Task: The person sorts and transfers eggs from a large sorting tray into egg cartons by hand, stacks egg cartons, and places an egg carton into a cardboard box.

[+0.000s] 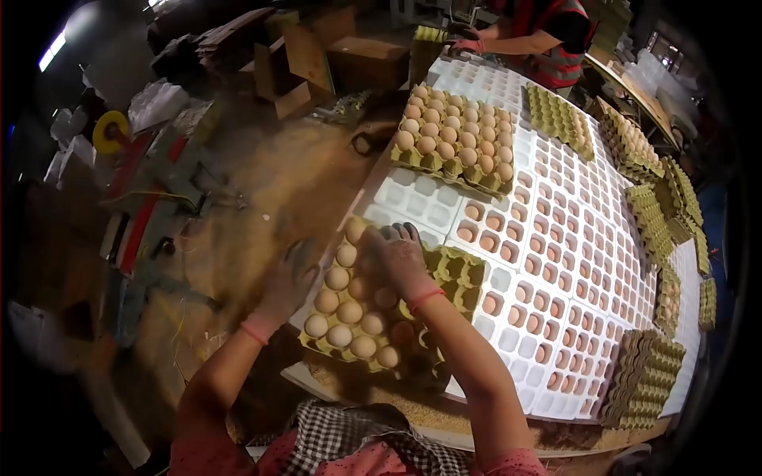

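In front of me a pulp egg tray (pixel 456 274) holds rows of pale eggs (pixel 350 312) on its left part, with bare cups on its right. My left hand (pixel 292 279), in a thin glove with dark fingers, is beside the tray's left edge, fingers apart and holding nothing visible. Over the tray's far part, my right hand (pixel 401 255) has its fingers bent and close together; whatever lies under them is hidden. To the right, white foam trays (pixel 508 301) have square pockets, many holding eggs.
A full egg tray (pixel 456 135) sits farther along the table. Stacked pulp trays (pixel 644 379) line the right side. Across the table, a person in a red vest (pixel 548 47) works with gloved hands. Cardboard boxes (pixel 365 63) and a metal frame (pixel 151 206) are on the left.
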`<state>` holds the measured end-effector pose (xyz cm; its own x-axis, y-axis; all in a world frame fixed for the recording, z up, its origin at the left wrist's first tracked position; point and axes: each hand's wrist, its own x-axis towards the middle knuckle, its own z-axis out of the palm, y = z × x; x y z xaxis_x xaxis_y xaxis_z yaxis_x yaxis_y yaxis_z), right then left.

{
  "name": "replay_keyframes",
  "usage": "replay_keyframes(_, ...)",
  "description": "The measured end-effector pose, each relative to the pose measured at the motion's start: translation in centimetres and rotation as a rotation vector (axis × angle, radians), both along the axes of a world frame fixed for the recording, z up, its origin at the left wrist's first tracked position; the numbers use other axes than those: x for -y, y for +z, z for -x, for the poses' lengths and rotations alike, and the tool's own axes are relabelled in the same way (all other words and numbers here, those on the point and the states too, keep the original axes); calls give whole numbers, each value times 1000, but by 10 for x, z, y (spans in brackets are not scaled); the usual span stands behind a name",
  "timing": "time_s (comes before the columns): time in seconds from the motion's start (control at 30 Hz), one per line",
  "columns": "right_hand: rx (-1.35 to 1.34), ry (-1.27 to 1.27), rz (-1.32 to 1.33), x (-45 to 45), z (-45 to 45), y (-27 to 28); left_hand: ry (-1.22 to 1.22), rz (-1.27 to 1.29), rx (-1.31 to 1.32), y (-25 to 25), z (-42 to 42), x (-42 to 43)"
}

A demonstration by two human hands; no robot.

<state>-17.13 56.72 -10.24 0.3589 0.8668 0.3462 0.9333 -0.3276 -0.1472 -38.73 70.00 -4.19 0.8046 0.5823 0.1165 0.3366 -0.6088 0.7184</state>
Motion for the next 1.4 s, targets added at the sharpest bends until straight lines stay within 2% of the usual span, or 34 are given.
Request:
replay_keyframes(0.03, 8, -11, 7, 0, -1, 12, -83, -278, -34, 0, -9, -6)
replay_keyframes(0.1, -377, 49, -6, 14, -7, 48, -132, -179, -14, 6, -21, -20)
replay_keyframes(0.13, -524, 9, -157, 20, -9, 48, -175, -90, -3, 8, -27, -26)
replay_keyframes(0.17, -838, 59, -465, 22, -11, 41, -189, -80, 3, 8, -36, -31)
replay_keyframes(0.23, -1143, -93, -552, 31, -6, 54, -254, -342, -96, 1, -55, -43)
replay_keyframes(0.27, -883, -143, -223, 32, -2, 64, -279, -428, -124, -4, -64, -50)
replay_keyframes(0.3, -554, -74, -113, 28, 6, 59, -428, -537, -92, -18, -77, -58)
replay_keyframes(0.33, -440, -66, 64, 24, 15, 50, -579, -649, -55, -30, -89, -64)
replay_keyframes(0.37, -330, -56, 241, 22, 23, 48, -601, -643, -48, -32, -99, -68)
replay_keyframes(0.43, -382, -112, 249, 25, 23, 53, -723, -592, -316, -37, -115, -75)
replay_keyframes(0.5, -442, -163, 260, 31, 20, 53, -757, -666, -302, -33, -115, -76)
replay_keyframes(0.57, -1131, -30, -339, 51, 9, 49, -631, 151, 193, -30, -111, -81)
replay_keyframes(0.6, -1098, -39, -321, 55, 12, 71, -235, 816, 144, -29, -96, -81)
replay_keyframes(0.63, -1096, -60, -333, 55, 16, 73, -256, 899, 276, -24, -96, -92)
replay_keyframes(0.67, -746, 1, -61, 50, 24, 73, -282, 985, 406, -20, -96, -103)
replay_keyframes(0.7, -392, 47, 212, 43, 32, 74, -345, 430, 314, -34, -88, -122)
replay_keyframes(0.73, -329, 1, 291, 32, 44, 60, -398, -125, 236, -51, -85, -127)
replay_keyframes(0.8, -192, -1, 465, 15, 62, 60, -434, 56, -159, 15, -90, -81)
replay_keyframes(0.83, -128, 58, 562, 17, 67, 77, -624, -174, -187, 18, -90, -71)
replay_keyframes(0.87, -196, 28, 415, 31, 68, 82, -801, -407, -202, 17, -88, -66)
replay_keyframes(0.93, -347, -57, 56, 62, 72, 68, -879, -454, -223, 18, -85, -57)
replay_keyframes(0.97, -341, -81, 61, 83, 70, 77, -898, -514, -265, 21, -85, -54)
replay_keyframes(1.03, -599, -446, -174, 146, 71, 106, -898, -496, -273, 32, -85, -48)
replay_keyframes(1.1, -613, -647, -375, 210, 62, 72, -879, -478, -292, 27, -81, -46)
replay_keyframes(1.17, -488, -833, -179, 255, 56, 58, -722, -4, 35, 10, -78, -45)
replay_keyframes(1.2, -496, -878, -61, 271, 52, 48, -779, -22, 99, 28, -88, -24)
replay_keyframes(1.23, -503, -917, 59, 284, 47, 40, -780, -28, 95, 48, -96, 4)
replay_keyframes(1.3, -457, -880, -4, 295, 41, 48, -873, 266, 21, 83, -113, 70)
replay_keyframes(1.37, -454, -723, 80, 300, 36, 53, -973, 203, 34, 75, -129, 125)
replay_keyframes(1.4, -458, -715, 73, 304, 35, 49, -1033, -62, 41, 77, -136, 151)
